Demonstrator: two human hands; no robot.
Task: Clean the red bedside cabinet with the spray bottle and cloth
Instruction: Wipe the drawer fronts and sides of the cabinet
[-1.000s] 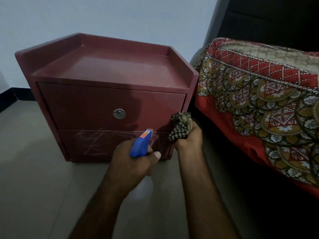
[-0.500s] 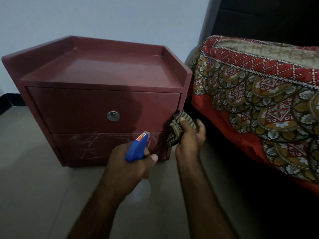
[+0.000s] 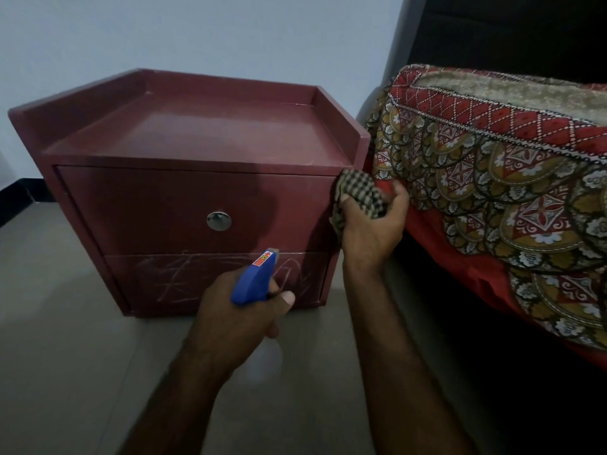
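Note:
The red bedside cabinet point(image 3: 197, 139) stands on the floor, with a silver knob point(image 3: 218, 221) on its upper drawer and pale scratch marks across the lower panel. My left hand point(image 3: 241, 318) grips a spray bottle with a blue head point(image 3: 254, 279), its nozzle aimed at the lower panel. My right hand point(image 3: 371, 224) holds a checked cloth point(image 3: 356, 192) pressed against the cabinet's front right edge, at the upper drawer's height. The bottle's body is hidden by my fingers.
A bed with a patterned red and gold cover point(image 3: 492, 192) sits close on the right, its dark headboard point(image 3: 509, 34) behind. A pale wall backs the cabinet. Grey floor tiles point(image 3: 59, 339) spread to the left and front.
My right hand has risen with the cloth along the cabinet's right front edge, from near the lower panel to the upper drawer's corner. The left hand keeps the bottle roughly in place.

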